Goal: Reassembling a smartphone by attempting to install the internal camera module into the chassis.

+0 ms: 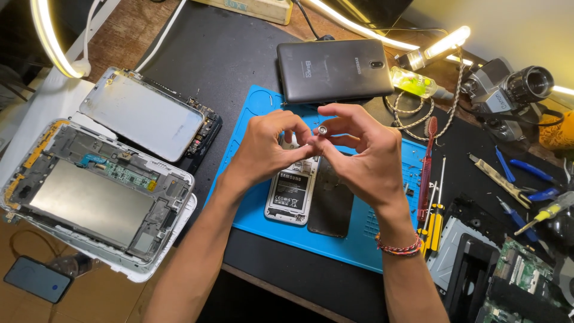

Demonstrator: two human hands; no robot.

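Dark worktop [227, 54] sat over a brown wooden desk [128, 27]. A glowing strip light [51, 39] curved at upper left; a pale wall [514, 24] showed upper right.

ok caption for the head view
Both hands, left hand and right hand, pinch a small metal ring above an opened phone.
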